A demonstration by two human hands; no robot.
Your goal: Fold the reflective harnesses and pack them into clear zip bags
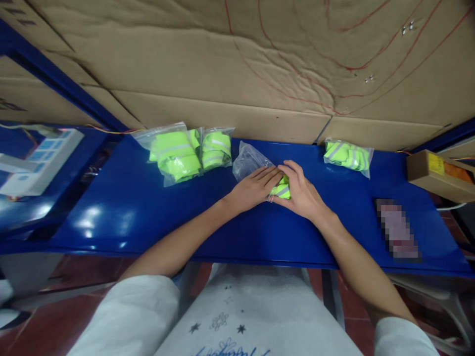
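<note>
My left hand (256, 187) lies flat with its fingers stretched out, pressing on a clear plastic bag (249, 160) at the middle of the table. My right hand (302, 193) curves its fingers and thumb around the right end of the same bag. Between the hands shows a neon-yellow folded reflective vest (282, 190) with a silver stripe, partly hidden by the fingers. The loose, see-through part of the bag spreads out beyond my left hand.
On the blue table (252, 237), a large bagged vest bundle (176, 155) and a smaller bag (217, 149) lie left. Another bagged vest (348, 155) is at the back right. A blurred phone-shaped object (399, 230) and cardboard box (440, 175) sit right. A cardboard panel (208, 64) stands behind.
</note>
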